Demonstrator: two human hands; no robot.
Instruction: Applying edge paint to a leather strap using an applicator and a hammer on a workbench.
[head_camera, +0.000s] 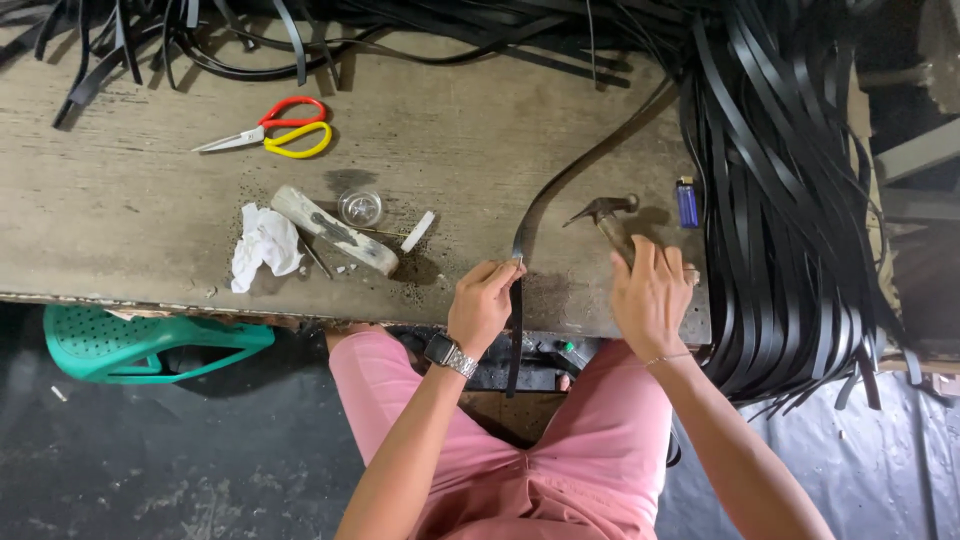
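While your left hand (483, 305) pinched the black strap (545, 200) at the desk's (120, 210) near edge, the strap's long axis ran from your fingers far and rightward, its tail hanging off toward your lap. Your right hand (652, 295), fingers curled loosely, lay over the hammer (606, 215) handle, the head just beyond. How firmly it gripped was hidden.

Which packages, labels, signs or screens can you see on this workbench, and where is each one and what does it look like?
Wristwatch: on the left wrist, below the bench edge; dark square screen, metal band.
Lighter: on the workbench, right of the hammer; small blue upright block, any label too small to tell.
No packages or signs in view.
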